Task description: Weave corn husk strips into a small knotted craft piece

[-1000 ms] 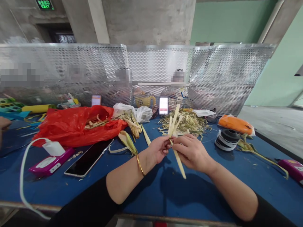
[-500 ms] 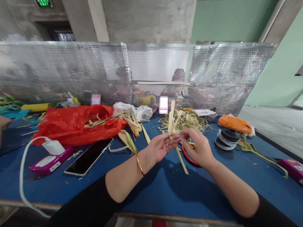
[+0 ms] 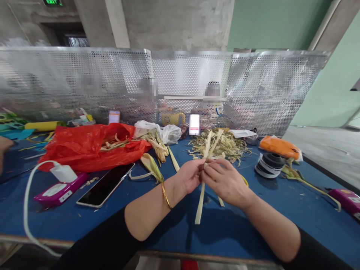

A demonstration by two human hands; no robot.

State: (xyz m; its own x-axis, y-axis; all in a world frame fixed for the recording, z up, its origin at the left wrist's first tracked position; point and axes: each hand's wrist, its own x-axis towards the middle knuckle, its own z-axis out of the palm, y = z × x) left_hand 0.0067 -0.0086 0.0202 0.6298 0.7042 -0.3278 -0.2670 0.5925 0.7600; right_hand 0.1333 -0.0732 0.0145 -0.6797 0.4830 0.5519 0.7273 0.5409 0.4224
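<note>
Pale husk strips [image 3: 207, 147] fan upward from between my two hands, and more strip ends hang down below them over the table. My left hand [image 3: 191, 175] is closed on the strips, a gold bangle on its wrist. Against it, my right hand [image 3: 225, 180] pinches the same strips, its fingers bent over their crossing point. The fingertips partly hide where the strips meet. Behind the hands lies a heap of shredded husk [image 3: 232, 145]. A bit of yellow tool handle [image 3: 245, 181] shows beside my right hand.
On the blue table [image 3: 168, 225] are a red plastic bag [image 3: 84, 148], a phone [image 3: 107, 185], a purple power strip [image 3: 62, 191] with a white cable, a black spool [image 3: 270, 165] and an orange packet [image 3: 280, 147]. Another person's hand [image 3: 5, 144] shows at the left edge.
My right hand has moved left against my left hand and closed over the strips. My left fingers have curled in. One strip end now hangs toward the table's front edge.
</note>
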